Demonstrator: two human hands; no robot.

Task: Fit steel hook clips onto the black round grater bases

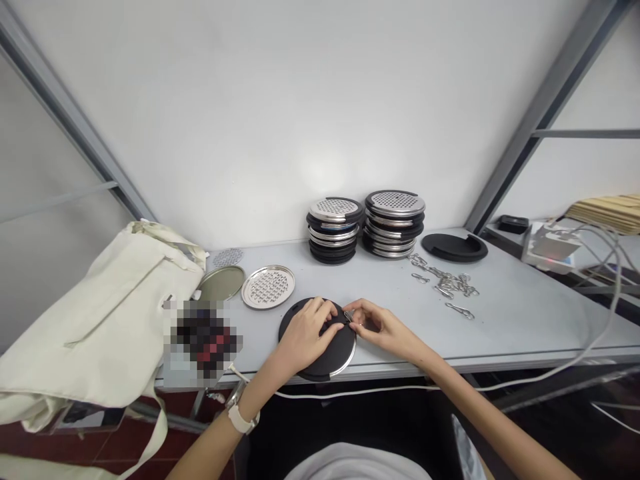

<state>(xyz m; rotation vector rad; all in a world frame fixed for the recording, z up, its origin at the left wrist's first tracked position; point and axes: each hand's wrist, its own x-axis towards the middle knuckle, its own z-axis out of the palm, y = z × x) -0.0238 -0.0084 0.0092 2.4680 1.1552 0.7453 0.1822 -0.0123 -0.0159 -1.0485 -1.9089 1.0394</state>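
Observation:
A round black disc (333,353) with a silver metal rim along its lower right lies near the table's front edge. My left hand (313,330) rests over its top, holding it, with fingers bent and thumb reaching towards the right edge. At that edge my right hand (377,327) pinches a small metal clip (348,316) between thumb and forefinger. The clip touches the disc; how it is joined there is hidden by my fingertips. To the right lie several loose metal clips (453,283), with a single one (460,311) nearer to me.
Two stacks of black-and-silver discs (334,230) (394,223) stand against the wall. A perforated metal disc (269,287) and an olive-toned metal lid (221,283) lie left. A black tray (454,247) lies right. A cream bag (100,327) overhangs the left edge; a white cable (540,383) crosses the front.

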